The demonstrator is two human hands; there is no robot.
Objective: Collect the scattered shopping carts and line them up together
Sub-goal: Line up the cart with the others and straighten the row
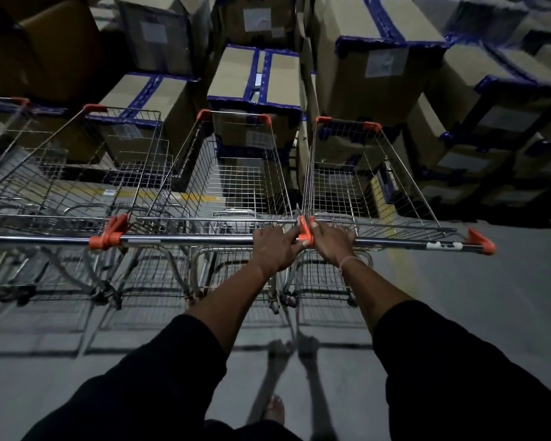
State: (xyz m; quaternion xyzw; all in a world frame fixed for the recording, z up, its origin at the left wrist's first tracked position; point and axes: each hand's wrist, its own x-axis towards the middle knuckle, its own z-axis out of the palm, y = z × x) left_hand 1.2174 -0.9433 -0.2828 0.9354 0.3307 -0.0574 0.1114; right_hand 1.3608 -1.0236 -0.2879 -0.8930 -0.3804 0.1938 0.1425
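Observation:
Three wire shopping carts with orange corner caps stand side by side in front of me, and part of another shows at the far left edge. My left hand (275, 246) grips the right end of the middle cart's handle bar (188, 239). My right hand (331, 241) grips the left end of the right cart's handle bar (411, 243). Both hands sit close together at the orange end caps (305, 232) where the middle cart (236, 173) and the right cart (363, 179) meet. The left cart (86, 173) stands untouched beside them.
Stacked cardboard boxes with blue tape (258, 78) rise like a wall right behind the carts' front ends. More boxes (490, 106) crowd the right side. Grey concrete floor (474, 313) lies open to the right and behind me. Yellow floor marking shows under the carts.

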